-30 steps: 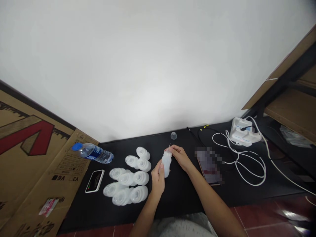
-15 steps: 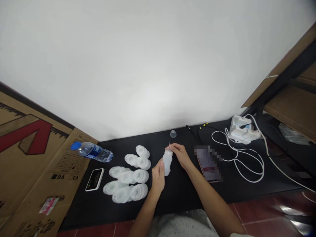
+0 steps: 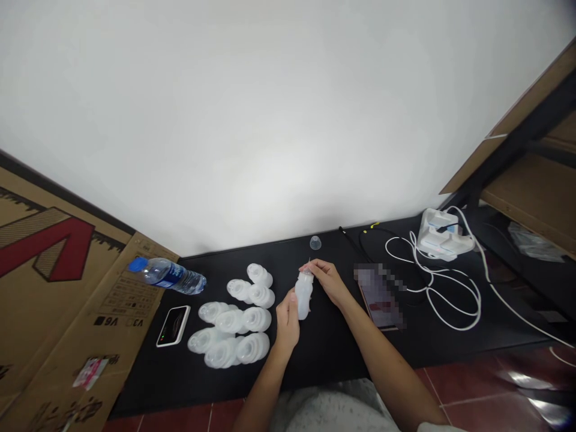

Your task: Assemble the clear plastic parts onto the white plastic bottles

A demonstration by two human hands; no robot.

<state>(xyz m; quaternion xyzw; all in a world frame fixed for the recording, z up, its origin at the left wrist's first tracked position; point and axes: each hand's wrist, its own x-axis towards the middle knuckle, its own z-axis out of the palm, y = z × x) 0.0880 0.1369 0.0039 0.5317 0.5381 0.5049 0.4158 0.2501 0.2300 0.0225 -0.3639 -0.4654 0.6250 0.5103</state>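
Observation:
My left hand (image 3: 288, 315) is closed round the body of a translucent white baby bottle (image 3: 303, 297), which tilts slightly above the black table. At the bottle's top, the thumb and fingers of my right hand (image 3: 327, 281) pinch the clear teat (image 3: 308, 270); its thin tip pokes up beside the fingertips. Behind the hands, a clear dome cap (image 3: 315, 242) rests near the wall. To the left, several similar white bottles (image 3: 237, 351) stand close together in rows.
A water bottle (image 3: 168, 276) lies on its side at the left, with a white-framed device (image 3: 173, 326) below it. A phone (image 3: 380, 297) with a blurred screen, looped white cable (image 3: 429, 288) and a power strip (image 3: 443, 235) are on the right. Cardboard (image 3: 67, 312) borders the left.
Both hands keep their hold on the bottle and teat. The bottle has shifted very slightly to the left; the other things stay where they were.

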